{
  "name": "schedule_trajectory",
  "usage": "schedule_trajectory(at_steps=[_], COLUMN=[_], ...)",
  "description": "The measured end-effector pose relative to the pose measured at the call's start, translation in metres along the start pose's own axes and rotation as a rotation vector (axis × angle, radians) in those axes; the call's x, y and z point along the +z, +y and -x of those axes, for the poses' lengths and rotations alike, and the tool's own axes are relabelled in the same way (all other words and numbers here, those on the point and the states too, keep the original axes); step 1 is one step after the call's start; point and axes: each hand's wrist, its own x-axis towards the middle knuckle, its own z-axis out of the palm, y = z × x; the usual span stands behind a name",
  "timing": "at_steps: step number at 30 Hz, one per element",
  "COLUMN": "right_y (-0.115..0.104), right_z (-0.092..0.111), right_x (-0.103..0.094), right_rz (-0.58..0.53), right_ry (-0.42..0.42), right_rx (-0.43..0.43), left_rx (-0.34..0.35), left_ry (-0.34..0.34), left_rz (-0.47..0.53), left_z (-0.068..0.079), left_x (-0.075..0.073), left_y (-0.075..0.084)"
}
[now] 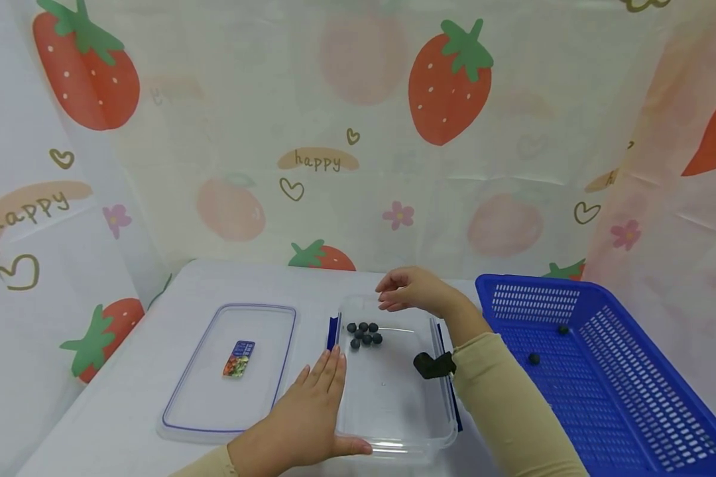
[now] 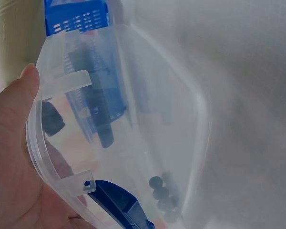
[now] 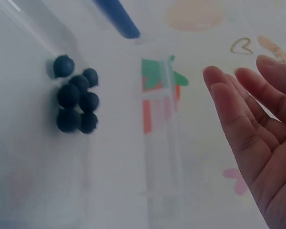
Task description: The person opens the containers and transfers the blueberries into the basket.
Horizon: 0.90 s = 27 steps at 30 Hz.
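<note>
Left hand point(image 1: 307, 414) lies along the left wall of a clear, rectangular plastic box point(image 1: 388, 407), fingers straight, thumb spread at the near rim. Right hand point(image 1: 414, 289) hangs over the far end, fingers loosely bent, thumb apart, nothing visible between. Judgement: for handling the fruit, keep the box braced, pinch lightly and release low, since round fruit may roll. Seven small, round, dark-blue berries point(image 3: 68, 96) sit clustered on the box floor near its far left corner; skins look matt and whole, sizes similar. Two dark round pieces point(image 1: 534, 358) lie apart in the blue perforated plastic basket point(image 1: 585, 404), right of the box.
</note>
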Motion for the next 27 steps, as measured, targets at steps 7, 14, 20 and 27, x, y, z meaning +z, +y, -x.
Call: schedule_trajectory(at_steps=[7,14,20,27], right_y=[0.006,0.015,0.022,0.03], right_z=[-0.017,-0.029,-0.034,-0.036], right_x=[0.02,0.036,0.046,0.056], right_rz=[0.019,0.023,0.092,0.244], right_ry=[0.04,0.027,-0.033,-0.094], right_rx=[0.044,0.118,0.169,0.229], left_rx=[-0.006,0.002,0.01,0.017], left_ry=[-0.01,0.013,0.036,0.029], left_rz=[-0.004,-0.01,-0.026,-0.014], left_z=[-0.002,0.0,0.001,0.001], left_x=[0.0,0.0,0.001,0.0], left_y=[0.0,0.001,0.001,0.0])
